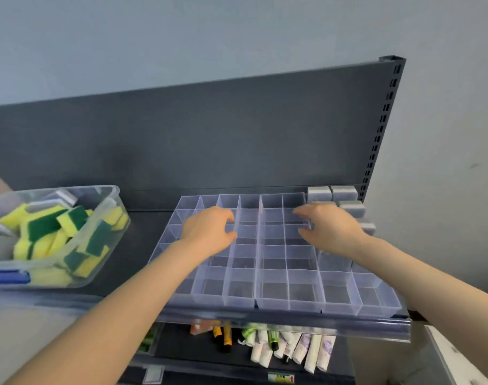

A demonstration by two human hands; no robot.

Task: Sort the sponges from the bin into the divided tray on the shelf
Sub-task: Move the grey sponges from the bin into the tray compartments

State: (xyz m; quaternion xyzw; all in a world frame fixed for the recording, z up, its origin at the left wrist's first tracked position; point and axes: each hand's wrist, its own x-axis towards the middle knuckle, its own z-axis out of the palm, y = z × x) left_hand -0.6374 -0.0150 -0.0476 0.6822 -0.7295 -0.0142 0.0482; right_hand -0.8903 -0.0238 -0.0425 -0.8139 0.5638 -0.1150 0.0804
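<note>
One divided tray [276, 284] of clear plastic lies on the dark shelf [138, 245], its grid of small compartments showing bare bottoms wherever I can see into them. At the tray's far right corner I count four grey sponges [344, 193] standing on edge; my own wrist hides whether more sit beneath. Both my hands hang over the tray's far half: my left hand [209, 232] above the left columns, my right hand [330, 229] above the right ones, just beside the grey four. The fingers of each are loosely bent with a gap to the thumb, and neither has a sponge or anything else in it. To the tray's left, apart from it on the same shelf, stands one clear bin [109, 218] heaped with yellow-and-green sponges [70, 218], too jumbled to count, with at least three grey ones among them. Behind the tray rises the shelf's dark back panel [209, 140]. Below the tray's near edge, a lower shelf holds a row of tubes [301, 348].
</note>
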